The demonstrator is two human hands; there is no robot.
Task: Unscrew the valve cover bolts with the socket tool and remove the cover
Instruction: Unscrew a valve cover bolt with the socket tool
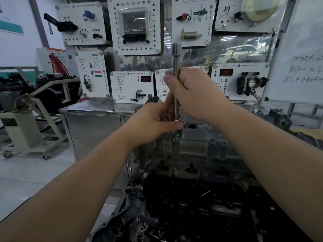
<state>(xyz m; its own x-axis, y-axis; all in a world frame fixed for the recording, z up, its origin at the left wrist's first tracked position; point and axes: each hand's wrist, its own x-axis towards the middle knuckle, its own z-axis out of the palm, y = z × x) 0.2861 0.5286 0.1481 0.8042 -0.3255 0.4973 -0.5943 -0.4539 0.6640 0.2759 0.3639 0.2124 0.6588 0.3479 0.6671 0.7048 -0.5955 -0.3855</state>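
Standing upright at frame centre, the socket tool (176, 81) is gripped mid-shaft by the right hand (194, 95) and pinched low by the left hand (153, 123), above the valve cover (197, 137).

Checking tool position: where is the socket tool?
Head view, centre: the socket tool stands upright, right hand gripping its shaft, left hand holding its lower end.

We're looking at a shiny silver socket tool (176, 81) over a dull grey engine block (194, 145), dark and greasy black lower down. The display boards (134, 25) behind are white with red, green and yellow dots round one edge, plus a brushed steel cabinet (92, 126) and a cream-coloured stand (26, 130).
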